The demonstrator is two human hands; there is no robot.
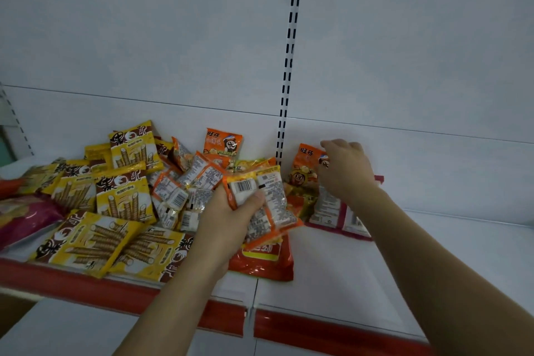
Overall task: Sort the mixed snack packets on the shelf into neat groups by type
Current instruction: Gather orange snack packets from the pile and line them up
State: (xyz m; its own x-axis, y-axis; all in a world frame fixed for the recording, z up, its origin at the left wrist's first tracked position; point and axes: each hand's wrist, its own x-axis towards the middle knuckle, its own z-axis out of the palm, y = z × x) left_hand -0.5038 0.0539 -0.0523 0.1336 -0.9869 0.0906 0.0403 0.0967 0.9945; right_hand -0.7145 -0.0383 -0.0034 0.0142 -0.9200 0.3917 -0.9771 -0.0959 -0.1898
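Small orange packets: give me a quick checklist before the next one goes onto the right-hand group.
1. Left hand grips a bunch of small orange packets: ok.
2. Right hand sits on the upright orange packet against the back wall: ok.
3. Whether the right hand's fingers are closed on it: cannot tell.
4. Bare shelf right of that group: ok.
5. Yellow wafer-roll packets lie apart on the left: ok.
6. Loose orange packets in the middle pile sorted: not ok.
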